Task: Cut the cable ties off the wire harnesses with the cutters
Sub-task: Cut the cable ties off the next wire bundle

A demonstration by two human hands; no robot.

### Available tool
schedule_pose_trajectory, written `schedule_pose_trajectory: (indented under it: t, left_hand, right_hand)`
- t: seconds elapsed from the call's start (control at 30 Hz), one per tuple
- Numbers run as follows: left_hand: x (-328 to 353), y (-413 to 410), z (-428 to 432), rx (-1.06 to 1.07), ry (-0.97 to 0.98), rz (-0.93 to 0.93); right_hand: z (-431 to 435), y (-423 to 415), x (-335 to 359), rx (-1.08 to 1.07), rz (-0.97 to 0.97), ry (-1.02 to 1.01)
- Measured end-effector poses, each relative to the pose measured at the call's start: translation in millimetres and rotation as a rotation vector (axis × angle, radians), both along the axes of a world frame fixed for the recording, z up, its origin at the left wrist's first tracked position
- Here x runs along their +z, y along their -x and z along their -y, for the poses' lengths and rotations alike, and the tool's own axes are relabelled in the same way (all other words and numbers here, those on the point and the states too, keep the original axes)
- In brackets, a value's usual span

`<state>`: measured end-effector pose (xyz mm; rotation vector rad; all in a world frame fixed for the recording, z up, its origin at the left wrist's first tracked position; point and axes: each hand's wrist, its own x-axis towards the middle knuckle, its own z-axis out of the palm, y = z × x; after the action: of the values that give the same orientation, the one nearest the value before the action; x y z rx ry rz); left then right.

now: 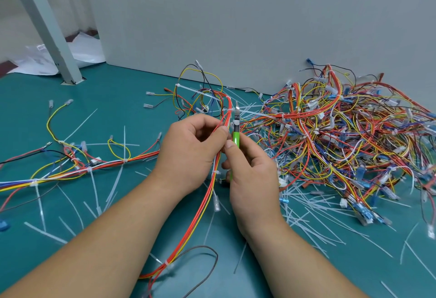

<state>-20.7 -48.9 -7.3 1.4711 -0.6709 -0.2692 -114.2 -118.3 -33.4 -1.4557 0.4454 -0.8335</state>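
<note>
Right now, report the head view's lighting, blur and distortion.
Head view: light is soft and even, no glare; the left hand, right hand and green-handled cutters are sharp; the harness pile softens toward the right edge; the grey post leans, likely wide-angle distortion.

Your left hand [190, 149] and right hand [252, 175] are bare, and so are your left forearm [106, 238] and right forearm [306, 262], uncovered all the way to the bottom edge. Your thumbnails [229, 143] are short and plain.
</note>
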Motion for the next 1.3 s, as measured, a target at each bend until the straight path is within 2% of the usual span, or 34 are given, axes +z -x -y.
schedule_pose_trajectory:
  t: [0.1, 0.33, 0.7, 1.17, 1.3]
  left_hand:
    - [-0.1, 0.9, -0.5, 0.033, 0.012, 0.038]
    - [3.6, 0.7, -2.9, 0.128, 0.049, 0.126]
    - [5.3, 5.3, -4.7, 0.075, -0.03, 0.151]
    - [3.9, 5.2, -4.1, 0.084, -0.019, 0.174]
    - [3.9, 5.8, -5.4, 0.076, -0.028, 0.212]
  right_hand:
    - [0.5, 0.2, 0.5, 0.02, -0.006, -0.034]
    - [-3.7, 2.0, 2.1, 0.017, 0.003, 0.061]
    - [-5.2, 1.6, 2.6, -0.025, -0.025, 0.11]
    - [-2.4, 2.2, 1.9, 0.002, -0.006, 0.178]
    - [-2.9, 0.5, 0.0, 0.036, -0.015, 0.117]
